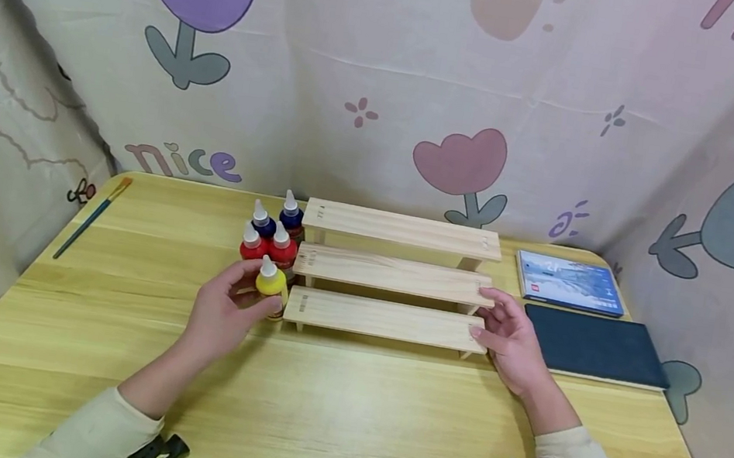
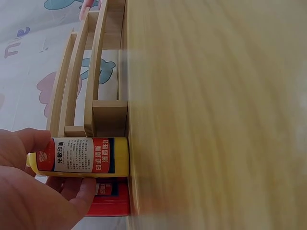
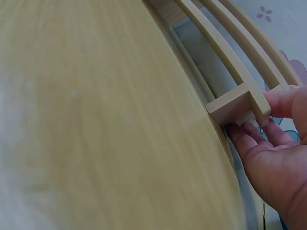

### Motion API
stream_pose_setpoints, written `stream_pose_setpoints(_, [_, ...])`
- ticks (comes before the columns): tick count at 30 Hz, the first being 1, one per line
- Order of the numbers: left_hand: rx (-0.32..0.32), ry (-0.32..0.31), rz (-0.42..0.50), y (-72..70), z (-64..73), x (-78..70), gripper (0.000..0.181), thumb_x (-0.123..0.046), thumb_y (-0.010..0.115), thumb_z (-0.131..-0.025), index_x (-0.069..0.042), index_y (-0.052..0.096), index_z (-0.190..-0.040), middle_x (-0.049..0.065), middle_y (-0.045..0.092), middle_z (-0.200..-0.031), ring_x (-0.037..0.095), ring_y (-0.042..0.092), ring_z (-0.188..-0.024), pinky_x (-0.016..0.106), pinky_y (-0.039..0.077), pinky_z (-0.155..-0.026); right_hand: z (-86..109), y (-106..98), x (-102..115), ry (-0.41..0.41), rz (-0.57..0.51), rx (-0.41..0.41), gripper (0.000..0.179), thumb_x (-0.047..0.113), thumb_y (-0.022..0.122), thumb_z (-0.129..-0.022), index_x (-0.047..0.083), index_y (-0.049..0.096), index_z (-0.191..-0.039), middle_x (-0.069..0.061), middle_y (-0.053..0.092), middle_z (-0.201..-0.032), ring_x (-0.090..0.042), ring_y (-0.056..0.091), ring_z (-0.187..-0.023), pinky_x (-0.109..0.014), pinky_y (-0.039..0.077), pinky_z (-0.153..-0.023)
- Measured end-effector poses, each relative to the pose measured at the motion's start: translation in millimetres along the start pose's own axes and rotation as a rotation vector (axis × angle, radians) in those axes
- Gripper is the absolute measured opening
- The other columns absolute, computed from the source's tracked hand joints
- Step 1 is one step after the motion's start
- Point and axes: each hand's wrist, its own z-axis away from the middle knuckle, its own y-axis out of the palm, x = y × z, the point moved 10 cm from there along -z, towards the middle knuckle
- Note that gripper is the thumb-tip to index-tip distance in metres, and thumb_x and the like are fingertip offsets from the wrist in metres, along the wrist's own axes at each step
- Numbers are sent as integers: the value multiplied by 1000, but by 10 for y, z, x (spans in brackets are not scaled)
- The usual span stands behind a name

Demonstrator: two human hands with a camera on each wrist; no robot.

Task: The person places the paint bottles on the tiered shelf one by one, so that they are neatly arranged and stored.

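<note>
My left hand (image 1: 225, 307) grips a yellow ink bottle (image 1: 271, 283) by its sides, thumb in front. In the left wrist view the bottle (image 2: 81, 155) stands upright on the table, its printed label showing, right beside the left end of the front wooden riser (image 1: 385, 319). My right hand (image 1: 516, 344) holds that riser's right end, thumb at the board's edge, other fingers curled about the end near the leg (image 3: 232, 105). Behind the yellow bottle stand red ink bottles (image 1: 283, 248) and dark blue ink bottles (image 1: 292, 212), all with white nozzle caps.
A middle riser (image 1: 392, 274) and a taller back riser (image 1: 402, 228) stand behind the front one. To the right lie a dark green notebook (image 1: 593, 345) and a blue-and-white box (image 1: 569, 282). A paintbrush (image 1: 89, 220) lies at the table's left edge. Printed cloth hangs behind.
</note>
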Motion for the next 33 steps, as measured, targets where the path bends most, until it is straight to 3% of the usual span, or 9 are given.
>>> stream_pose_setpoints(8, [-5, -7, -9, -15, 4, 22, 54, -5, 80, -86, 0, 56, -134, 17, 60, -127, 31, 59, -113, 37, 51, -94, 1, 6, -12, 3, -11, 9, 62, -29, 50, -86, -1, 45, -141, -4, 59, -128, -27, 52, -116, -27, 52, -90])
stream_pose_setpoints(15, [-16, -1, 12, -40, 32, 12, 52, -3, 80, -85, 0, 58, -132, 16, 61, -123, 29, 60, -109, 24, 52, -88, 2, 8, -31, 5, -12, 10, 62, -28, 50, -87, 0, 45, -142, -4, 58, -129, -29, 51, -117, -27, 51, -91])
stream_pose_setpoints(22, [-37, 46, -3, -101, 43, -96, 50, -3, 81, -84, 1, 59, -129, 14, 62, -120, 26, 61, -106, 21, 53, -85, 6, 3, -33, 6, -14, 14, 62, -27, 52, -87, 0, 44, -142, -5, 58, -130, -33, 49, -119, -29, 51, -90])
stream_pose_setpoints(33, [-34, 65, -34, -151, 68, -351, 50, -10, 80, -87, -3, 59, -132, 9, 61, -121, 21, 59, -107, 20, 52, -87, 8, 4, -25, 11, -18, 28, 59, -21, 57, -90, 0, 43, -143, -6, 56, -133, -34, 48, -120, -30, 52, -89])
